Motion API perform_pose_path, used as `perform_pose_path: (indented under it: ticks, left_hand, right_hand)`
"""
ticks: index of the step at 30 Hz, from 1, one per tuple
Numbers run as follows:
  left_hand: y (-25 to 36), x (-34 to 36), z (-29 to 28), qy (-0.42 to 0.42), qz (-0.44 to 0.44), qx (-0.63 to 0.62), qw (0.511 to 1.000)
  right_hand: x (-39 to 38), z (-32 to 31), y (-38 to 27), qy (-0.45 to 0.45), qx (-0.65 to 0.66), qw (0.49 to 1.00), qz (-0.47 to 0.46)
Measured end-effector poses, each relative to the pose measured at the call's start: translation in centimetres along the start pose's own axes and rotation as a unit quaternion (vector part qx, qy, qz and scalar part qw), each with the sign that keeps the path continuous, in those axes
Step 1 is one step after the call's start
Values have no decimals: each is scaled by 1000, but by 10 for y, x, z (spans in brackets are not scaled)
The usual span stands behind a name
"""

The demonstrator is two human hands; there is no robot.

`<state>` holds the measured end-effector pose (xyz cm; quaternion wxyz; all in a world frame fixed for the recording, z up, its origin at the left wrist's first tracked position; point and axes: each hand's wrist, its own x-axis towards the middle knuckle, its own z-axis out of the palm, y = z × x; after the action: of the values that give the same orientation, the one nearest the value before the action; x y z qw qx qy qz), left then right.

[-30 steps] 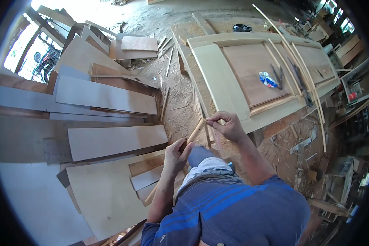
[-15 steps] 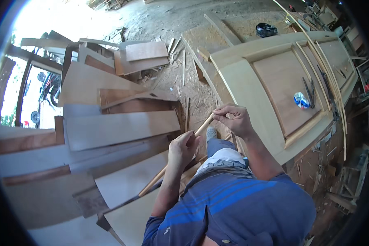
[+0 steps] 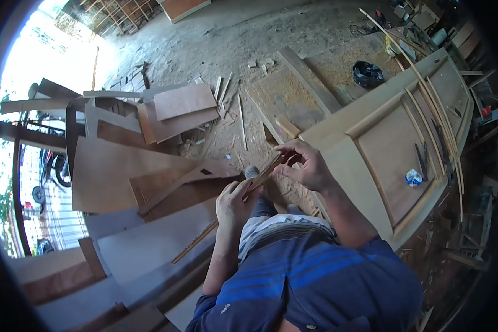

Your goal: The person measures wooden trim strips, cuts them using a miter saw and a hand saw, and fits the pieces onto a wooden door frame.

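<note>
head view: your left hand [image 3: 235, 202] and right hand [image 3: 307, 166] fingers are closed on the thin wood strip [image 3: 263, 174], not yet laid on the door panel [image 3: 393, 149].

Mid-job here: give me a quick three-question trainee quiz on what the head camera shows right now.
1. True or false: both hands hold the thin wooden strip.
2. Which lies on the pale wooden door panel: A) black bag, B) small blue-and-white packet, C) hammer?
3. Which hand has its grip on the strip's far end?

Key: 1 true: left hand and right hand both grip it. 2 B. 3 the right hand.
</note>
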<state>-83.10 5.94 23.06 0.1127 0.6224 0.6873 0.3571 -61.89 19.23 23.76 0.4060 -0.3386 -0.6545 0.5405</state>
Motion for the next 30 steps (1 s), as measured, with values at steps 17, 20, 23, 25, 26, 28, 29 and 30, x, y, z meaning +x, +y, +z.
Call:
perform_pose_path:
  ticks: [17,20,23,25,26,28,29,30]
  left_hand:
    - [-213,371,-118,-146,6,-4,989]
    - [-246,429,-124,-148,-55,-49,986]
    - [-285,491,-121,-127,-7,-19,992]
    - [-312,535,-117,-118,1,-18,993]
    - [-322,560,-116,-137,-26,6,990]
    - [-344,610,-113,-141,-14,35,989]
    - [-354,636,-110,-146,-4,54,988]
    - [-357,653,-109,-120,26,65,990]
  right_hand:
    - [408,101,10,-129,-276,939,-159]
    - [465,119,28,-106,-276,937,-187]
    - [532,132,53,-84,-280,922,-255]
    - [586,137,72,-85,-273,913,-290]
    - [613,137,82,-86,-268,916,-285]
    - [664,142,90,-76,-272,918,-280]
    - [692,144,96,-70,-268,919,-279]
    - [711,144,100,-66,-263,926,-264]
